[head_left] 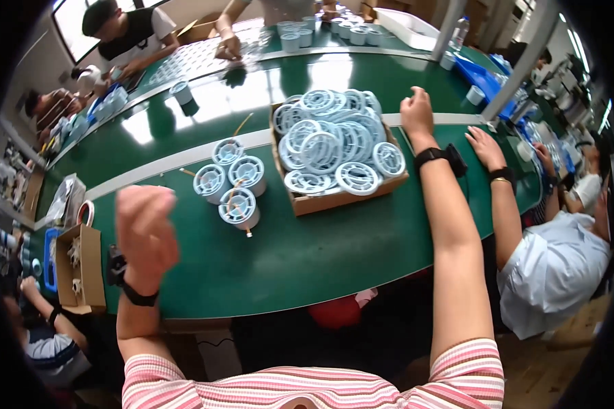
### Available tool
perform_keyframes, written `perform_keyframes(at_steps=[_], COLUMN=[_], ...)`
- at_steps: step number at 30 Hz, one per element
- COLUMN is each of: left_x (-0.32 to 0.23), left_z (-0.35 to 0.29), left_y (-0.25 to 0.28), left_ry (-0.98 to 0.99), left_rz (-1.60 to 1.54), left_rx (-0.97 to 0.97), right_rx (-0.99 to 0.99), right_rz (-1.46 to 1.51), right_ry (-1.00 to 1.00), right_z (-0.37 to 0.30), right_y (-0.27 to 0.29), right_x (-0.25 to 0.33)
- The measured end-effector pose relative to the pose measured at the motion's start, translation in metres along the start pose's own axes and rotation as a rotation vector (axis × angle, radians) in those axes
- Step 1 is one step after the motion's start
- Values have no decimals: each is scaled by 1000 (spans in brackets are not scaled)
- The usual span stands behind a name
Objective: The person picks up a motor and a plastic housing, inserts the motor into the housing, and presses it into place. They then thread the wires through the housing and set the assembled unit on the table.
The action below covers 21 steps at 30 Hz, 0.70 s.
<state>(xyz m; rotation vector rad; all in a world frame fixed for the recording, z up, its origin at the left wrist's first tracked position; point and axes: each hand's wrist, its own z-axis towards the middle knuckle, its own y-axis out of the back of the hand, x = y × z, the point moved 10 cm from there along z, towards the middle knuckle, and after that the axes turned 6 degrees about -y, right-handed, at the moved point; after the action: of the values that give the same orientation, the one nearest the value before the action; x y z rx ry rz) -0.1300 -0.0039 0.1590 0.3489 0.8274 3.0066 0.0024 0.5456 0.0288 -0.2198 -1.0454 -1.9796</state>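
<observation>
Has four light-blue spoked cylinders [247,174] standing upright in a tight cluster left of the frame's centre, on a green tabletop [307,262], with thin orange-brown wires [243,125] sticking out. Has, just right of these at the centre, a cardboard box [341,203] heaped above its rim with light-blue slotted rings [322,151]. Holds the left hand [147,235] raised at the left of the frame, near the cylinders and blurred, fingers curled inward; cannot tell if gripping anything. Holds the right hand [416,110] right of centre, just beyond the box's far right corner, fingers bent toward the palm; cannot tell here either if gripping anything. Wears black straps [432,157] at both wrists and a pink-striped shirt [286,385]. Shares the right side of the frame with a co-worker's hand [486,148], laid on the table. Faces, past a pale strip [457,118], a lone cylinder [181,93] at the upper left, another person's hand [229,48] at the upper middle and a white tray [406,29] at the upper right. Has an open carton [91,269] beside a blue bin [50,262] at the lower left.
</observation>
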Motion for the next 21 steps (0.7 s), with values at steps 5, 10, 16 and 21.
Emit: perform_keyframes(at_steps=[5, 10, 16, 21], left_x=[-46, 6, 4, -4], left_z=[-8, -18, -22, -34], left_y=[-30, -56, -66, -74], left_ry=[-168, 108, 72, 65], left_rz=[-215, -276, -268, -346], left_rx=[135, 205, 327, 337], right_rx=[90, 104, 221, 218], right_rz=[128, 344, 233, 211], right_ry=[7, -88, 22, 9], right_z=[-9, 20, -18, -20], right_y=[-33, -29, -40, -27], right_x=[17, -47, 0, 5])
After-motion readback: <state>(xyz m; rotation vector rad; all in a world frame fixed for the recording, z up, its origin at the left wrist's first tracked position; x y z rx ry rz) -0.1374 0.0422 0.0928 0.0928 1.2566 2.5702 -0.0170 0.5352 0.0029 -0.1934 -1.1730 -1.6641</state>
